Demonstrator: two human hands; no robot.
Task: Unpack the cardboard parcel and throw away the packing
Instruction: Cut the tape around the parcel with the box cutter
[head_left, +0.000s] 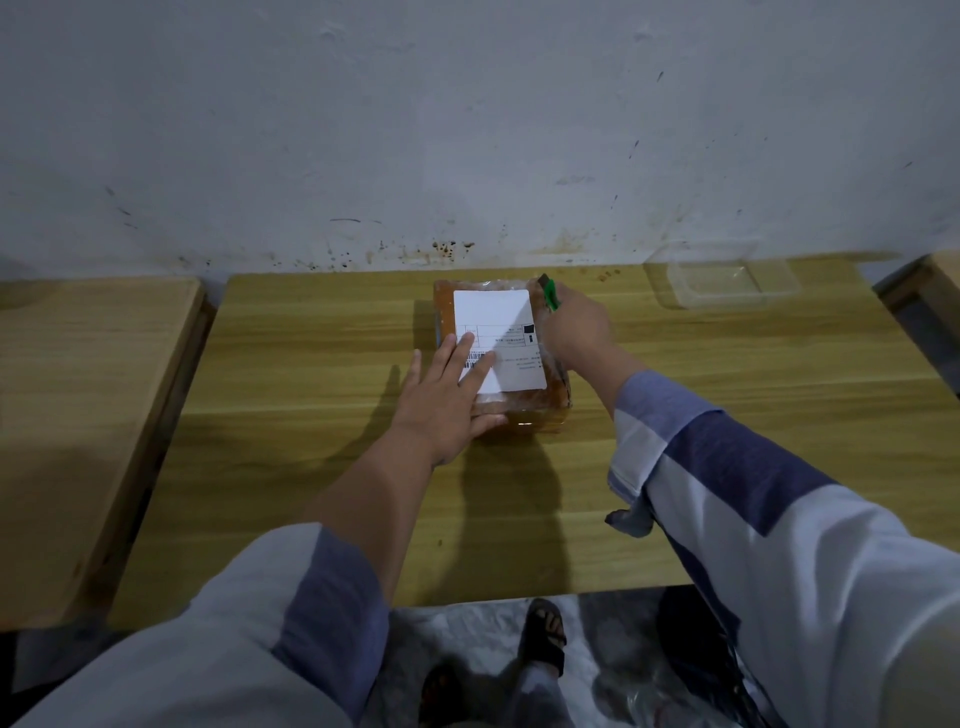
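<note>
Brown tape-wrapped cardboard parcel (524, 402) with white shipping label (496, 332) sits mid-table on the light wooden tabletop (311, 364), toward the far edge. My left hand (447, 395) lies flat on it, fingers spread across the label's near-left corner, thumb against the near side. My right hand (579, 325) is closed around a green-handled utility knife (549, 294) at the parcel's far-right corner. Clear plastic tray (727, 283) far right, well apart.
</note>
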